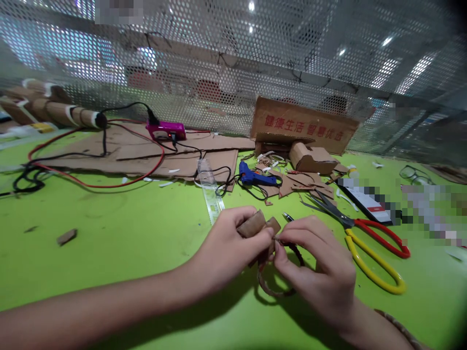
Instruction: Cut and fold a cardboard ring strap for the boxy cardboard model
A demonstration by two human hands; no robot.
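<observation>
Just above the green tabletop, both hands meet at a small brown cardboard piece (pixel 253 224). My left hand (pixel 233 238) is closed around it, with the thumb pressed on its near side. A thin curved cardboard strip (pixel 272 292) hangs from the piece in a loop below the fingers. My right hand (pixel 317 262) pinches the strip's upper end with thumb and forefinger against the piece. The exact joint is hidden by the fingertips. A pen tip (pixel 287 217) shows behind my right hand, and scissors (pixel 350 222) with red and yellow handles lie beside it.
A blue glue gun (pixel 257 176) lies among cardboard scraps (pixel 292 184). A clear ruler (pixel 209 189) rests nearer, left of it. A magenta power box (pixel 166 130) with cables sits on flat cardboard (pixel 138 155). Glasses (pixel 416 174) lie far right; perforated metal mesh (pixel 226 73) stands behind.
</observation>
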